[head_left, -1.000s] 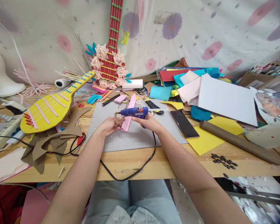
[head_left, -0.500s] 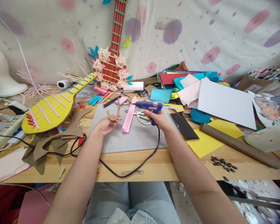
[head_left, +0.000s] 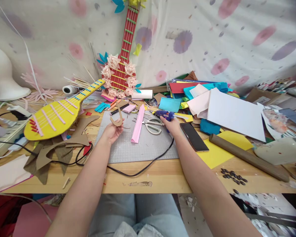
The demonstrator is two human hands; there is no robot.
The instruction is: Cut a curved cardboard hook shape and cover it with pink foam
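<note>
Pinched in my left hand (head_left: pixel 113 132) is a curved, hook-shaped cardboard strip (head_left: pixel 119 114), raised over the left part of the grey cutting mat (head_left: pixel 123 152). My right hand (head_left: pixel 171 124) grips a blue glue gun (head_left: pixel 164 115) near the mat's right side, its nozzle pointing left. A black cord (head_left: pixel 148 169) trails from the gun across the table front. Between my hands lies a folded pink paper strip (head_left: pixel 138 126), and scissors (head_left: pixel 154 126) with pale handles rest to its right.
A yellow paper lute (head_left: pixel 51 120) lies at left, and a red flower-trimmed guitar (head_left: pixel 123 62) leans on the back curtain. Right of the mat are a phone (head_left: pixel 194 136), a brown roll (head_left: pixel 248 158), a white board (head_left: pixel 235 113) and several small black pieces (head_left: pixel 234 176).
My right hand has moved the glue gun right, away from the pink strip and past the scissors. My left hand still holds the cardboard strip. The view has shifted slightly.
</note>
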